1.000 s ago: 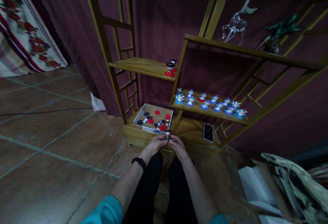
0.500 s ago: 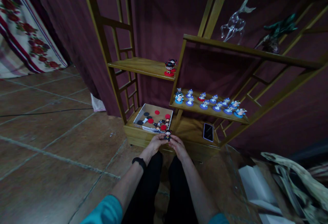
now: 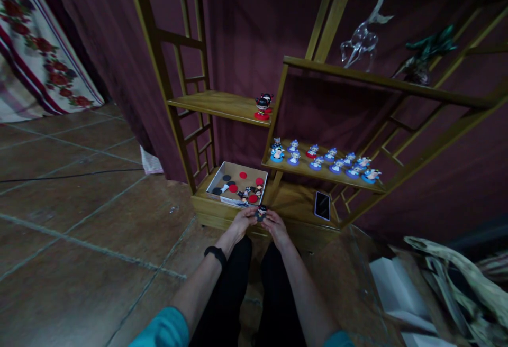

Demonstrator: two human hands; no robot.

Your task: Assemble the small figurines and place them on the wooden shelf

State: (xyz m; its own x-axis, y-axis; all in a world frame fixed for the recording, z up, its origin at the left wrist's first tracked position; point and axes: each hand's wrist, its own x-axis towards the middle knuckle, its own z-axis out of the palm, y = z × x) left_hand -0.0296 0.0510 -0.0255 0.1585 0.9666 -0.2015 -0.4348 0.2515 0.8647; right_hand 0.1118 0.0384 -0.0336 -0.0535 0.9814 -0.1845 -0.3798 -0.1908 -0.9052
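A small black-haired figurine (image 3: 261, 210) on a dark round base is held between both hands, just in front of the cabinet. My left hand (image 3: 242, 222) grips it from the left, fingers closed. From the other side, my right hand (image 3: 275, 225) pinches it too. Right behind them stands an open cardboard box (image 3: 216, 179) with loose figurines (image 3: 249, 191), red discs (image 3: 233, 188) and dark discs (image 3: 226, 177) inside. Two similar figurines on red bases (image 3: 261, 109) stand on the left shelf (image 3: 222, 104).
Several blue-and-white figurines (image 3: 316, 163) line the lower right shelf (image 3: 305, 164). Beneath them a phone (image 3: 322, 205) lies on the cabinet's bottom board. A clear deer ornament (image 3: 360, 43) and a green ornament (image 3: 431, 51) stand higher up. White boxes (image 3: 399, 289) sit on the floor at right.
The figurine has tilted slightly between the fingers, so more of its dark base shows. Both hands stay in nearly the same place.
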